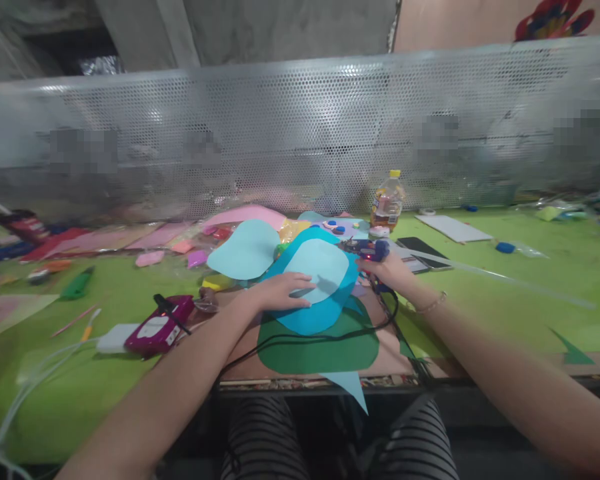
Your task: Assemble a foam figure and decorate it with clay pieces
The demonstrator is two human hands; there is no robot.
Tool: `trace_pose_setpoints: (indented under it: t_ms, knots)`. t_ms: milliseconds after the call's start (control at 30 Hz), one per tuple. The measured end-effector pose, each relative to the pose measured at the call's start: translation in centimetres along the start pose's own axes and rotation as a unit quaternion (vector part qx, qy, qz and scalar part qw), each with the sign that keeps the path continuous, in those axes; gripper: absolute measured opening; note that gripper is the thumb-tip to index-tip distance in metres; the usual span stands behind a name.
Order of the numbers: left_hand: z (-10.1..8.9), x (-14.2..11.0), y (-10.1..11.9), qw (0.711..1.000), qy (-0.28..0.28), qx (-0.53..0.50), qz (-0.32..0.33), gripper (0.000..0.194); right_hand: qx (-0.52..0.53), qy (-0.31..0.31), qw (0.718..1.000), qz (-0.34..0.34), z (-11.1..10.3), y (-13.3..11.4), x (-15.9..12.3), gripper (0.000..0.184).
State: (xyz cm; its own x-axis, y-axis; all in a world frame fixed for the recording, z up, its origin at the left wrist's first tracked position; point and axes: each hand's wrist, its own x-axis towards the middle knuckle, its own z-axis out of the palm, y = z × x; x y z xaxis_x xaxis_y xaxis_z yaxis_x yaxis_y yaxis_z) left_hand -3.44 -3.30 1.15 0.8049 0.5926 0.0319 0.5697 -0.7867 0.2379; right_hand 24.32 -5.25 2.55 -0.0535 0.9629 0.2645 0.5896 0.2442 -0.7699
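Presently the left hand lies flat, fingers spread, pressing a pale blue sheet onto a darker blue sheet; it grips nothing. Both sheets rest at the middle of the green table, overlapping a dark green sheet just nearer the person. The right hand is closed around a blue glue gun, nozzle touching the far right edge of the pale blue sheet. A black cord runs from the gun across the green sheet. Another pale blue shape lies just left. A bottle stands behind; a phone lies beside the right hand. A magenta device sits left of the left forearm.
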Motion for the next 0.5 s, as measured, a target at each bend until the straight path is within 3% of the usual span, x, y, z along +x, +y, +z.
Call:
trace_pose_setpoints:
  t_ms: [167, 300, 367, 500]
  knots:
    - [0.5, 0.5, -0.3, 0.998, 0.031, 0.037, 0.051, 0.036, -0.006, -0.002, 1.000, 0.021, 0.1, -0.7, -0.3, 0.019]
    - [0.8, 0.7, -0.3, 0.997, 0.062, 0.029, 0.047, 0.030, -0.002, -0.030, 1.000, 0.003, 0.0, -0.7, -0.5, 0.022]
    - [0.7, 0.7, -0.3, 0.997, 0.067, 0.014, 0.039, 0.030, 0.011, -0.074, 0.997, -0.024, -0.1, -0.6, -0.8, 0.023]
    - [0.5, 0.6, -0.6, 0.996, 0.083, -0.036, -0.006, 0.030, 0.052, -0.222, 0.972, -0.066, -0.1, -0.8, -1.7, 0.026]
